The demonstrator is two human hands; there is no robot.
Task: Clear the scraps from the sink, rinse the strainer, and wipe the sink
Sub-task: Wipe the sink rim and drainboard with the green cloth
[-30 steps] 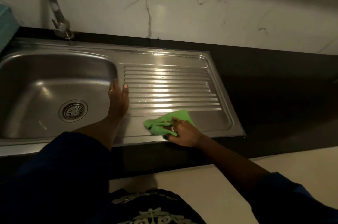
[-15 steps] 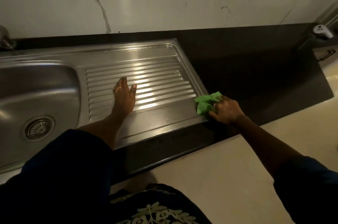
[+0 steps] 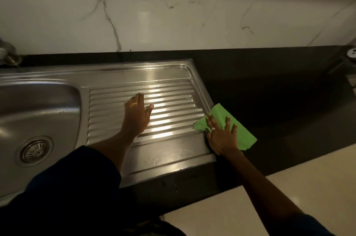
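Pressing flat on the square green wiping cloth with the right hand: fingers straight and spread, pinning rather than gripping. Cloth straddling the right rim of the ribbed stainless-steel drainboard, mostly out on the glossy black stone countertop. Leaning on the ribs mid-board with the left hand, palm down, fingers straight, thumb out, nothing held. Round slotted metal strainer seated in the drain, near left, in the stainless-steel sink basin; no scraps to be made out there, though hard to be sure in this dim, glary light.

Now the worries. With only a flat palm on it, likely to lose the cloth at that raised rim: catching on the lip, bunching, sliding out from under the fingers. Wiping outward, to the right, probably means pushing water off the steel onto the black stone, perhaps toward the near edge and the pale floor below. Bracing on wet ribs looks risky too: a slick surface under a loaded palm, a possible skid, and prints on steel meant to end up clean. Droplets showing on the near flat strip, easy to miss while working this far right. Basin well away to the left, easily skipped.
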